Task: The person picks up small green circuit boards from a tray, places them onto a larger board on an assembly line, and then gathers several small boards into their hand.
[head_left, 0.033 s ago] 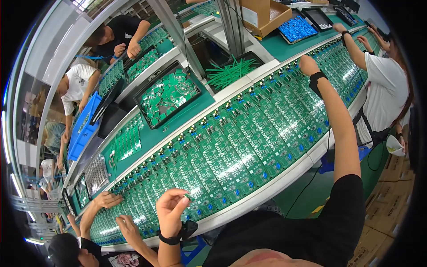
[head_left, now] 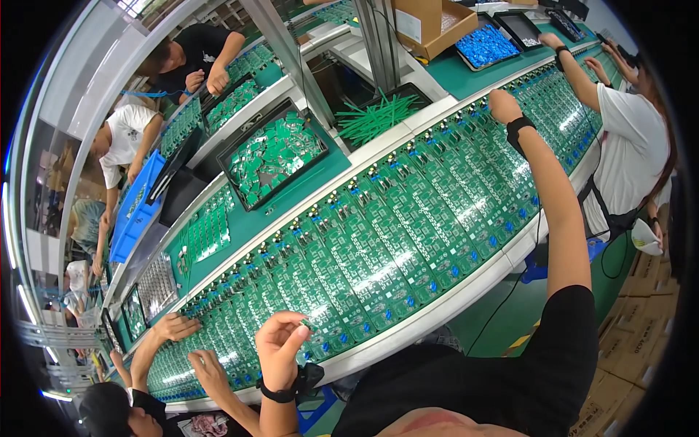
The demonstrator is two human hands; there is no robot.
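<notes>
My left hand [head_left: 279, 348] is raised over the near side of the line of green circuit boards [head_left: 349, 262]. Its thumb and forefinger pinch a small green board piece [head_left: 306, 324], whose details are too tiny to read. My right hand [head_left: 504, 108] reaches to the far edge of the boards, fingers curled down beside the row of upright small parts [head_left: 373, 175] there. What those fingers grip, if anything, is hidden. Round blue components [head_left: 410, 301] run along the boards' near edge.
Beyond the line stand a black tray of small green boards [head_left: 273, 156], a pile of green strips [head_left: 378, 120] and a tray of blue parts [head_left: 486, 47]. A co-worker's hands [head_left: 178, 327] work on the boards at left; another person [head_left: 630, 138] works at right.
My left hand has dipped very slightly, still pinching the small green board piece. My right hand has barely shifted. The hand of the co-worker at far right has moved a little left and up.
</notes>
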